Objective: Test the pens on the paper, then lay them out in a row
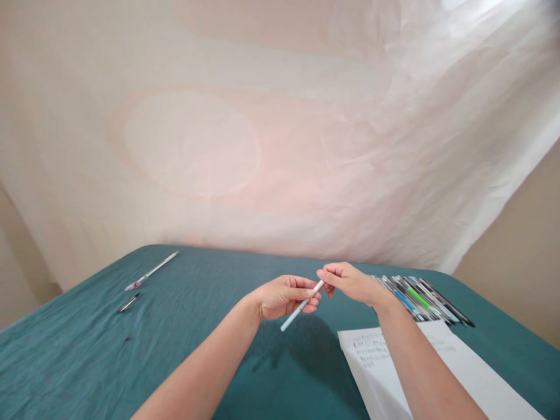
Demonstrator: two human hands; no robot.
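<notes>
A slim pen (294,315), pale blue at its lower end and white toward its upper end, is held slantwise above the table. Around its middle, the fingers of my left hand (286,296) are closed. My right hand (347,282) pinches the white upper end between thumb and fingers. Beneath my right forearm lies a white sheet of paper (475,379) with several lines of handwriting, partly covered by the arm. Just right of my right wrist is a row of several pens (422,300), among them a green one and a blue one.
On the left of the green-covered table (184,350) lie a long clear pen (153,270) and a short dark piece (130,302) like a pen part. A small dark spot (127,339) marks the cloth. Behind the table hangs a pale sheet (280,146).
</notes>
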